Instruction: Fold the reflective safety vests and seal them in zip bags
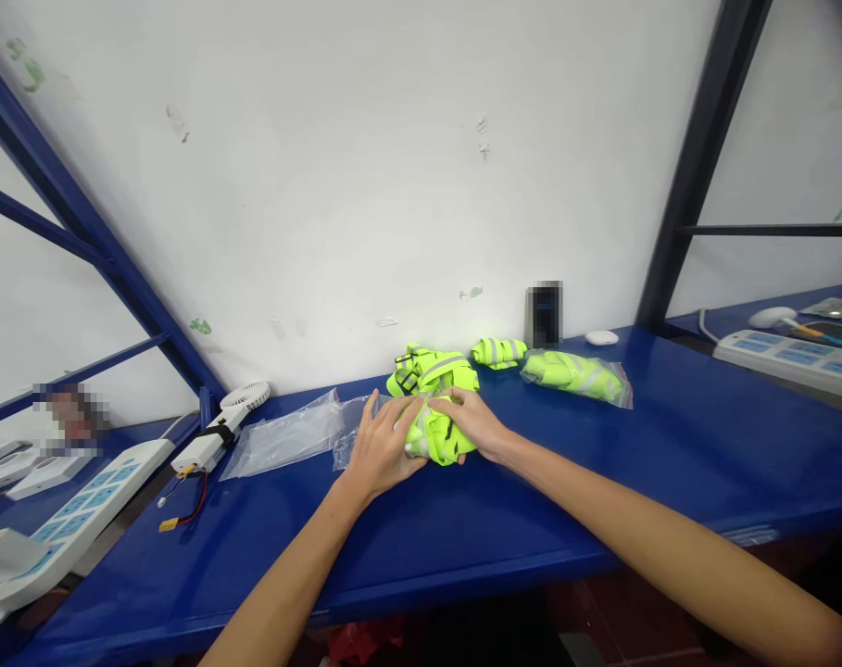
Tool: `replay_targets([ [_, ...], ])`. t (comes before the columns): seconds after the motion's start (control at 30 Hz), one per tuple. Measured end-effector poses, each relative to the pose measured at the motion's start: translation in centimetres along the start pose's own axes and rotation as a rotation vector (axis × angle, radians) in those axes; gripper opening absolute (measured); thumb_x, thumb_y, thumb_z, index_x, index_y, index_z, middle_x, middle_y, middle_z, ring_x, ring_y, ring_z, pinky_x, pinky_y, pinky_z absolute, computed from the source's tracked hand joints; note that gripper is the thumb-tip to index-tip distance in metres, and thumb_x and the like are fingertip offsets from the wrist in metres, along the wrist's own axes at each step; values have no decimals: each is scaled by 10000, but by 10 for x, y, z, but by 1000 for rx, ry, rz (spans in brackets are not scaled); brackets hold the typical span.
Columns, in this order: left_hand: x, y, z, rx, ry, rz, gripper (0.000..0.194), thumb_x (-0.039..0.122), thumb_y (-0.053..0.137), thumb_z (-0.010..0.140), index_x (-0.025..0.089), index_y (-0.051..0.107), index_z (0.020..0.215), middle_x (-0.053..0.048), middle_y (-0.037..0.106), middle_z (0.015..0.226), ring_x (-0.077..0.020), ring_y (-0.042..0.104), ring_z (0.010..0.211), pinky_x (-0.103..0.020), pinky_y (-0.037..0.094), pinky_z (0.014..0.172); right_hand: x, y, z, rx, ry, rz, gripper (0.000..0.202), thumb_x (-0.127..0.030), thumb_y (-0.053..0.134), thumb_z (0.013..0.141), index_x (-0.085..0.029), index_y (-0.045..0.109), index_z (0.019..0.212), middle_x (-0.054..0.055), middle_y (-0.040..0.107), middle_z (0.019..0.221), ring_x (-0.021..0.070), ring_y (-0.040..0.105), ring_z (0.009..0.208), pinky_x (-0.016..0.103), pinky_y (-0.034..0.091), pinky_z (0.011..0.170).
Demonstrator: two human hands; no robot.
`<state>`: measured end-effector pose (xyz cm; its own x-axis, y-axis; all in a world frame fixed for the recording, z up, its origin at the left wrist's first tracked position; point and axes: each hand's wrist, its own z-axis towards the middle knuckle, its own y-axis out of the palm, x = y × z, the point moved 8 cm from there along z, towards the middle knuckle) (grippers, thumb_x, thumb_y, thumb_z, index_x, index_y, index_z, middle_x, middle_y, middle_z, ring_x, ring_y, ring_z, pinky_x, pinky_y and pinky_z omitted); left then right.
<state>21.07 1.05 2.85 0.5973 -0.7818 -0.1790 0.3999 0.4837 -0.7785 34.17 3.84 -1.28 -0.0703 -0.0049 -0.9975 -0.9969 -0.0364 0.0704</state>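
Observation:
Between my two hands is a bunched reflective vest (435, 437), neon yellow with silver strips. My left hand (383, 443) grips its left side, the thumb low in front. On the other side my right hand (477, 424) closes over the upper right part, with fingertips showing beneath. Just behind lies another loosely heaped yellow vest (438, 369) with straps and dark buckles. A rolled yellow bundle (498, 352) sits farther back. To the right, a vest packed in a clear bag (574, 375) rests on the blue table.
Clear plastic bags (288, 435) lie left of my hands. Beside them are a white handheld fan (212, 440) and a wire with a yellow connector (170, 524). A dark upright device (546, 315) and a white case (601, 338) stand near the wall. Power strips (80, 519) flank the table (601, 463).

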Motion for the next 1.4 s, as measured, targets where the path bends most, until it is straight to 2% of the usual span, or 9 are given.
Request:
replay_targets([
  [0.1, -3, 3, 2, -46, -46, -4, 677, 384, 613, 760, 173, 403, 1368, -126, 574, 1311, -283, 521, 1220, -553, 122, 1159, 3, -1, 0, 105, -85, -65, 350, -499, 664, 757, -179, 542, 825, 15, 597, 657, 170, 592, 432, 247, 428, 265],
  [0.23, -10, 1, 4, -57, -101, -3, 690, 389, 633, 737, 193, 415, 1362, -118, 580, 1306, -286, 542, 1192, -551, 134, 1157, -2, 2, -2, 123, -195, -144, 336, -509, 579, 810, -180, 584, 882, 31, 627, 751, 161, 580, 463, 266, 440, 324],
  [0.37, -12, 1, 3, -60, -107, -22, 747, 468, 648, 708, 186, 418, 1361, -123, 608, 1263, -294, 575, 1142, -547, 147, 1153, -18, 2, -10, 163, -357, -274, 242, -399, 569, 816, -189, 621, 924, 35, 662, 894, 201, 633, 761, 320, 519, 669],
  [0.47, -10, 4, 1, -67, -102, -44, 774, 548, 632, 707, 164, 430, 1348, -130, 633, 1215, -288, 595, 1102, -543, 157, 1149, -24, 7, -13, 112, -420, -275, 193, -301, 560, 784, -200, 639, 928, 20, 668, 978, 219, 595, 962, 337, 439, 875],
  [0.63, -5, 9, 2, -68, -125, -48, 819, 580, 653, 688, 164, 419, 1352, -136, 613, 1239, -294, 575, 1125, -537, 200, 1132, -19, 6, -8, 108, -358, -96, 188, -267, 534, 728, -182, 642, 856, 20, 666, 917, 212, 587, 913, 310, 416, 845],
  [0.9, 6, 6, 9, 3, -117, 28, 775, 534, 637, 718, 166, 419, 1364, -148, 570, 1286, -309, 534, 1173, -528, 227, 1118, 0, 9, -3, 138, -201, 173, 240, -355, 594, 729, -187, 615, 899, 20, 646, 891, 193, 583, 853, 277, 433, 733],
  [1.0, 4, 5, 9, 12, -103, 18, 765, 511, 647, 701, 166, 437, 1351, -143, 578, 1268, -307, 540, 1159, -485, 303, 1086, -1, 13, -4, 90, -226, 153, 230, -377, 584, 763, -192, 593, 899, 17, 629, 891, 196, 581, 871, 284, 442, 753],
  [1.2, 2, 0, 9, 51, -123, -55, 742, 423, 640, 684, 160, 431, 1345, -127, 570, 1273, -292, 542, 1143, -416, 413, 997, -25, 26, -17, -55, -457, -61, 208, -307, 528, 830, -193, 608, 985, 40, 629, 1013, 216, 564, 1015, 349, 399, 951],
  [1.4, 6, 2, 9, 1, -115, -117, 698, 321, 640, 612, 194, 488, 1282, -101, 625, 1176, -285, 584, 1042, -419, 436, 942, -23, 46, -21, -310, -401, -89, 196, -320, 530, 850, -198, 620, 974, 34, 636, 943, 210, 570, 958, 362, 422, 945],
])
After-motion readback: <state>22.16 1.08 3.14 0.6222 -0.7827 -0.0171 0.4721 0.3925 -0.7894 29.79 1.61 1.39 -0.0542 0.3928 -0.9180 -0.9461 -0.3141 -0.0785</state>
